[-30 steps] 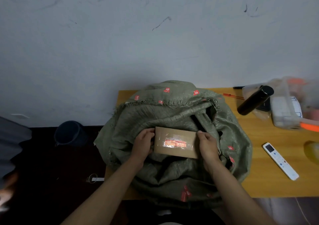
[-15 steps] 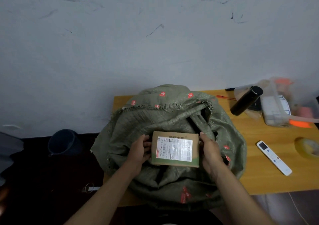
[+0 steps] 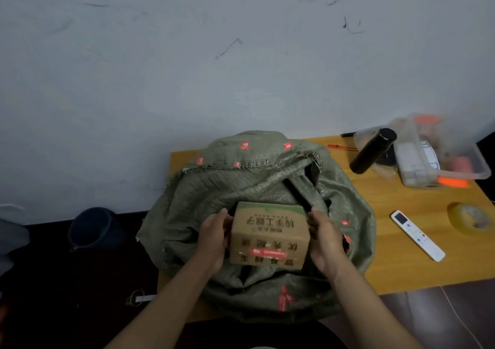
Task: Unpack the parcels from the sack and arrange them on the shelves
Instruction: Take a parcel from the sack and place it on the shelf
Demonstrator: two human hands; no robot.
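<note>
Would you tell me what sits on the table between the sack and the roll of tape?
In the head view, the white remote control lies on the wooden table between the green sack and the tape roll.

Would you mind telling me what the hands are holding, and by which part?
A cardboard parcel, held over the sack: left hand on its left side, right hand on its right side.
</note>
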